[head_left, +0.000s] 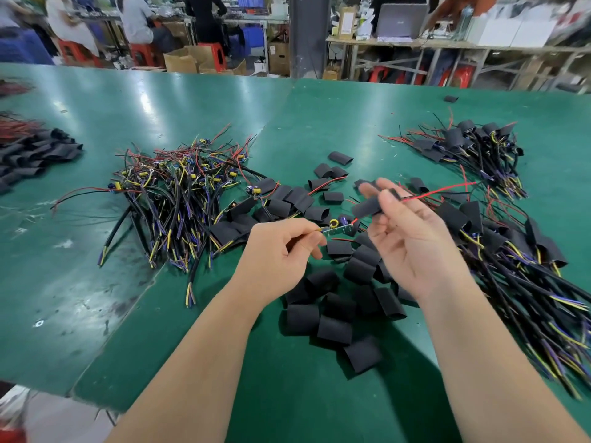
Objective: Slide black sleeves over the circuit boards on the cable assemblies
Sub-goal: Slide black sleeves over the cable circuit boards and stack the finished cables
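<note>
At centre left of the frame the bare cable assemblies (179,193) lie heaped on the green worktop (80,266) with their wires tangled. A stray loop could snag the piece in hand if it drifts that way. Just right of the heap, the left hand (281,251) has its fingers curled and pinches the wire end beside the small circuit board (340,230), which hangs in the air at mid-frame. That grip is thin and sits close to the solder joints, so a hard push may bend or tear a wire. Up and right of the board, the right hand (412,247) pinches a black sleeve (367,207) between thumb and fingertips, and the red lead (441,190) runs out to the right. I cannot tell whether the lead already passes through the sleeve. The sleeve looks flattened, so unless its mouth is opened, the yellow coil (333,222) on the board will likely catch its edge. Below lie loose sleeves (332,318), and at far right the sleeved pile (511,244).
</note>
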A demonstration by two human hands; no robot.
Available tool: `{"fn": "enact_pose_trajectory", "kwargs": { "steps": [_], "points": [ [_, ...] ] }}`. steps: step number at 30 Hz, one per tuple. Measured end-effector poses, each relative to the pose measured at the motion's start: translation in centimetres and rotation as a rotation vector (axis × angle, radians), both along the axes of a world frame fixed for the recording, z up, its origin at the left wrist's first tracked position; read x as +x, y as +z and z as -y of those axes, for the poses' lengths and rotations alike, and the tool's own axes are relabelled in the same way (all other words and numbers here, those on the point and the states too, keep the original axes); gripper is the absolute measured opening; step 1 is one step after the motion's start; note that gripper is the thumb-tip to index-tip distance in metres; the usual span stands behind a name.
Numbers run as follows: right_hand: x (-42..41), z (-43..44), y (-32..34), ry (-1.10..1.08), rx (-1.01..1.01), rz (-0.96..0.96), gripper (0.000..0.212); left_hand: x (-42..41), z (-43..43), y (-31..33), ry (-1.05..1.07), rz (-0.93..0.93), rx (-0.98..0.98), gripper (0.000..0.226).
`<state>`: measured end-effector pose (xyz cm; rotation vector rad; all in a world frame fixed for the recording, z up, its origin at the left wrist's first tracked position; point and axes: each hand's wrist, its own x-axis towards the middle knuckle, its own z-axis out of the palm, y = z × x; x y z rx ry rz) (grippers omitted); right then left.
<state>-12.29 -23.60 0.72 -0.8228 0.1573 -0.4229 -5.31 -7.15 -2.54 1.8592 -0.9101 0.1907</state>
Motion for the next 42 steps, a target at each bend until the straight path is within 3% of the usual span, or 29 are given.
{"fn": "enact_pose_trajectory", "kwargs": {
  "steps": [6,11,15,21,29,38,42],
  "points": [
    [0.0,-0.8,-0.3,0.064,-0.234,-0.004,0.032,0.0,0.0,0.5,-0.022,-0.105,-0.085,0.023],
    [0.1,-0.9,-0.2,-0.133,-0.340,-0.101,0.046,-0.1,0.2,0.2,0.085,0.064,-0.105,0.018],
    [0.1,-1.0,-0.4,-0.090,-0.319,-0.110,0.033,0.4,0.1,-0.1,0.128,0.227,-0.080,0.022],
    [0.3,-1.2,-0.6,-0.117,-0.299,-0.085,0.044,0.5,0.1,-0.1,0.119,0.321,-0.057,0.021],
    [0.3,-1.2,-1.1,-0.020,-0.369,-0.087,0.028,0.4,-0.2,0.0,0.174,0.465,0.068,0.020],
    [0.2,-1.1,-1.0,0.004,-0.393,-0.092,0.024,0.1,0.1,0.2,0.143,0.364,-0.083,0.013],
    [0.2,-1.8,-1.0,0.048,-0.341,-0.070,0.032,-0.2,0.4,0.1,0.132,0.344,-0.093,0.014]
  ]
}}
